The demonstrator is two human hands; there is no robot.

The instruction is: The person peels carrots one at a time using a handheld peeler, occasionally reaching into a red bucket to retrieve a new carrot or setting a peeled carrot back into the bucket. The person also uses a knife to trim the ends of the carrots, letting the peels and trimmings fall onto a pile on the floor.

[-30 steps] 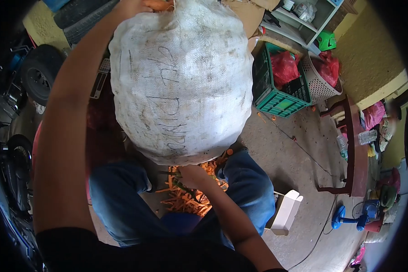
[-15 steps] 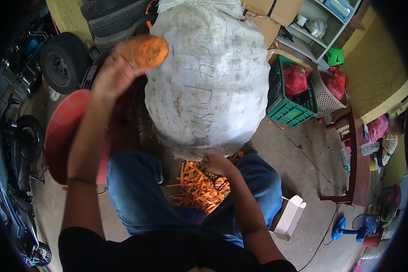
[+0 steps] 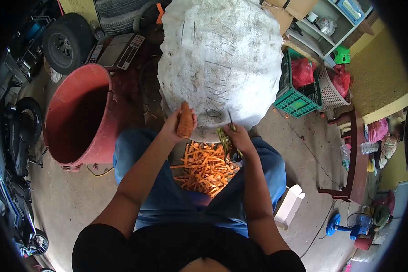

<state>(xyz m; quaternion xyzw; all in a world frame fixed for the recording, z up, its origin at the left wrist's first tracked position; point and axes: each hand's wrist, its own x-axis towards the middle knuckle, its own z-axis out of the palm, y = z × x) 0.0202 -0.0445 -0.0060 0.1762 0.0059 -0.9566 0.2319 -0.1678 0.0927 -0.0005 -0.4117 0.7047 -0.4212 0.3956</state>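
Note:
My left hand (image 3: 176,129) is closed around a carrot (image 3: 185,120), its narrow end pointing up and away from me, in front of the big white sack (image 3: 220,63). To the right, my right hand (image 3: 239,137) grips a hand tool (image 3: 224,139) with a yellow-green patterned part and a thin dark piece sticking up; its exact kind I cannot tell. The two hands are apart, both over the near edge of the sack. Below them, between my knees, lies a heap of orange carrot strips (image 3: 204,170).
A large red tub (image 3: 79,149) leans at the left, with a scale (image 3: 121,51) and tyres (image 3: 63,45) behind it. On the right are a green crate (image 3: 297,102), a white perforated basket (image 3: 326,90), a wooden bench (image 3: 356,158), a white box (image 3: 289,206) and a blue fan (image 3: 349,226).
My left hand has come down from the upper left to in front of the sack, carrying the carrot. My right hand has risen from the strips with its tool. The view has shifted.

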